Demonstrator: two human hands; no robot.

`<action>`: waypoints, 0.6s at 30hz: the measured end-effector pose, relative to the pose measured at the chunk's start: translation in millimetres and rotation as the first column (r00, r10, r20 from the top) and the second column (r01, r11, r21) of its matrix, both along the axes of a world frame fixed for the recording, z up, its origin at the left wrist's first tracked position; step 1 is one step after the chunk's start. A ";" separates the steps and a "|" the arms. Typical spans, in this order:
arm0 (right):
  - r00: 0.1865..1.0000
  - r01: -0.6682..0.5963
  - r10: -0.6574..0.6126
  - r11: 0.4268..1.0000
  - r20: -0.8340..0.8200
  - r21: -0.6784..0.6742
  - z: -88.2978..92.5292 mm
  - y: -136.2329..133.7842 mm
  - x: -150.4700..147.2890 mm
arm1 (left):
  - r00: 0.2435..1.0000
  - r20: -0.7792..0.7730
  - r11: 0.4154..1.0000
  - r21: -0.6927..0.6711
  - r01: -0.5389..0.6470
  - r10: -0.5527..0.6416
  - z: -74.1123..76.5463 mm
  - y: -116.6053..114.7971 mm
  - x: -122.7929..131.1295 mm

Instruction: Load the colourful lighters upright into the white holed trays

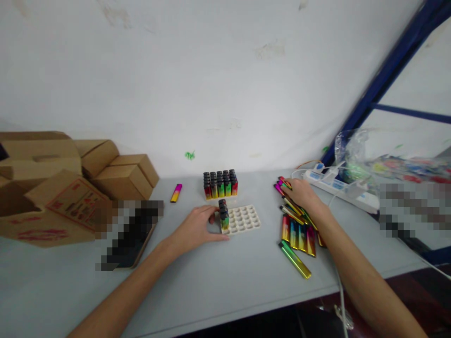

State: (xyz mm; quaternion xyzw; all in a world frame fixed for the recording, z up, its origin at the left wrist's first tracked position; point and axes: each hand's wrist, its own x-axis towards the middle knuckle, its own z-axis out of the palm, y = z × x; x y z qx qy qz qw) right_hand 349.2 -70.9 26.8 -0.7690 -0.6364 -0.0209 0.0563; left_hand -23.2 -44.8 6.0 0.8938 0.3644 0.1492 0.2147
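Observation:
My left hand (199, 226) curves around the left end of a pale tray (245, 218) with round holes. Its thumb lies along the tray's front corner and its fingers bend behind, close to a short row of black-topped lighters (224, 220) standing in the leftmost holes. Farther back, a block of upright lighters (221, 186) in red, green and gold stands in a similar base. On the right, my right hand (299, 191) reaches over a pile of loose shiny lighters (292, 209), fingers bent down onto those at the far end; the fingertips are partly hidden.
One purple-and-yellow lighter (176, 193) lies apart at the left. Cardboard boxes (45, 202) and a dark, blurred-out device (132, 237) occupy the left side. A white power strip (341, 190) with cables, a plastic bag (355, 155) and a blue frame (380, 75) are at the right.

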 end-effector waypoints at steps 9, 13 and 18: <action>0.997 0.075 -0.076 0.997 -0.030 -0.019 8.0 -2.4 -6.3 | 1.000 0.003 1.000 0.009 0.008 -0.008 -3.1 1.1 -1.1; 0.999 0.025 -0.027 0.998 -0.034 -0.050 7.3 -5.0 -8.2 | 1.000 0.005 1.000 0.013 0.010 -0.010 -3.9 1.5 -1.6; 0.995 -0.069 0.070 0.998 -0.077 0.009 1.5 -5.9 -2.7 | 1.000 0.004 1.000 0.018 0.017 -0.017 -4.7 2.0 -2.4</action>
